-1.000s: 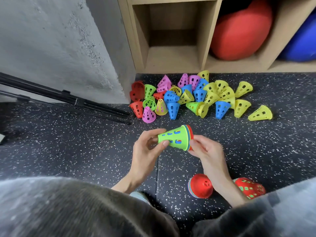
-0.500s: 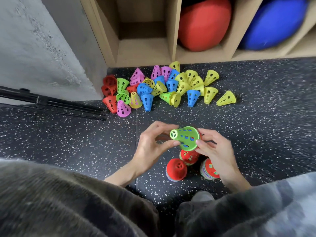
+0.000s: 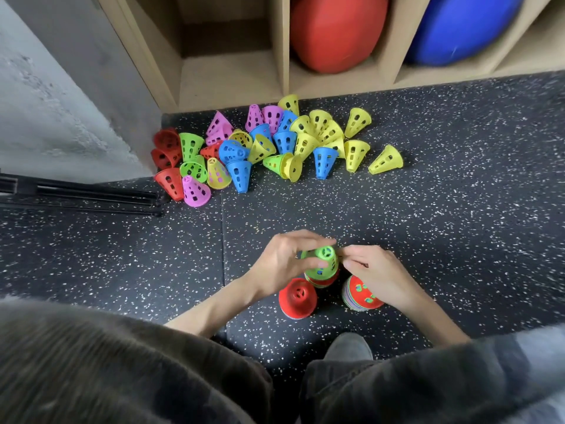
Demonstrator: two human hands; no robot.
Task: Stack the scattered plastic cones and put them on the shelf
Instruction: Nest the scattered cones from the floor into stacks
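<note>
The left hand [image 3: 282, 264] curls its fingers [image 3: 318, 265] round the green perforated plastic cone stack [image 3: 324, 264], tip up, long axis upright. Directly beneath the fingers sits a red-topped stack [image 3: 324, 281] on the speckled floor [image 3: 458, 224]. The right hand [image 3: 376, 273], equally near, pinches its rim side. A second ago the stack lay sideways, higher; now it is upright and lowered. The scattered plastic cones [image 3: 275, 145] lie well beyond the fingertips, before the wooden shelf [image 3: 232, 78].

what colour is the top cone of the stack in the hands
Green top cone, seen in the head view.

Perforated plastic cones [image 3: 275, 148]; speckled rubber floor [image 3: 458, 224].
</note>
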